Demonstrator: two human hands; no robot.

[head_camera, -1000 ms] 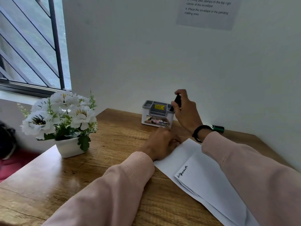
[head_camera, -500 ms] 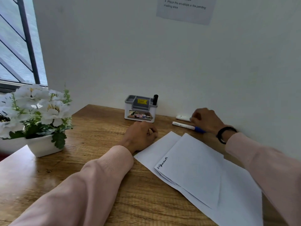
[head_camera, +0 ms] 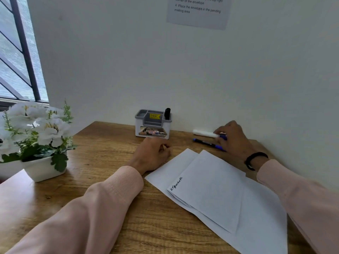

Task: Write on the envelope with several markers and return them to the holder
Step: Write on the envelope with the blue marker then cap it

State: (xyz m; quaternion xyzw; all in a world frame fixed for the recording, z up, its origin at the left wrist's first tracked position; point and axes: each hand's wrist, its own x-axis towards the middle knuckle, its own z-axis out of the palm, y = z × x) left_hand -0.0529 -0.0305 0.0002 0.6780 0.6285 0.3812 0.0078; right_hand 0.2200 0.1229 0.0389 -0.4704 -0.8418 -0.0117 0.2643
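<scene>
The wooden table (head_camera: 102,180) stands against a white wall, and a printed sheet (head_camera: 199,11) hangs high on this wall. On the right part of the table lies the white envelope (head_camera: 216,189) on a bigger white paper (head_camera: 264,222), with a short black word written near its left corner. At the left edge stands a white pot of white flowers (head_camera: 39,136). The grey and white holder (head_camera: 153,123) is at the back, close to the wall, and one black marker (head_camera: 167,113) stands upright in its right compartment. The left hand (head_camera: 153,154) rests on the table in front of the holder, fingers loosely curled, holding nothing. The right hand (head_camera: 233,138) lies over two markers beside the wall: its fingers curl onto the white marker (head_camera: 203,133), while the dark blue marker (head_camera: 205,143) lies just in front; I cannot tell if the grip is firm.
</scene>
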